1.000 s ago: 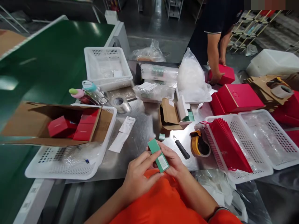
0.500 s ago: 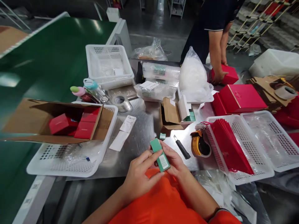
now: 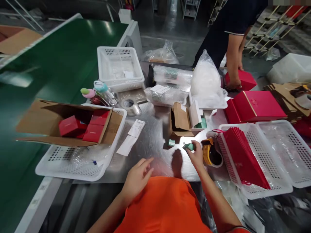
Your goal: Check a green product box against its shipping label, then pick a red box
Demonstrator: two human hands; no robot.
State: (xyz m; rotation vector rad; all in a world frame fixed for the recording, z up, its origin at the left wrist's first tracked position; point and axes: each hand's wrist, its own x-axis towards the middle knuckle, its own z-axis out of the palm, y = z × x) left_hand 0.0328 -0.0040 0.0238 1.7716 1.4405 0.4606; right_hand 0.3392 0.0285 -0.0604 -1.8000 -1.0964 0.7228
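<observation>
My right hand (image 3: 196,154) is closed on a small green box (image 3: 188,146), gripped between thumb and fingers just above the metal table. Beneath that hand, the box cutter that lay there is almost wholly hidden. My left hand (image 3: 139,174) holds nothing, its fingers stretched out over the table's near edge. A second small green box (image 3: 171,142) lies on the table left of the held one. Behind them stands a brown carton (image 3: 181,118) with its flaps up, beside an opened white box (image 3: 195,114) with green boxes in it.
An orange tape dispenser (image 3: 210,153) lies close to my right hand. Red paper bags (image 3: 244,158) fill a white basket farther right. At left, an open carton (image 3: 36,124) holds red boxes. Across the table, a co-worker's hands (image 3: 233,83) hold a red box (image 3: 246,80).
My hands have parted. The right has carried the green box forward and right, over the box cutter; the left has let go and drawn back left. The view has shifted slightly.
</observation>
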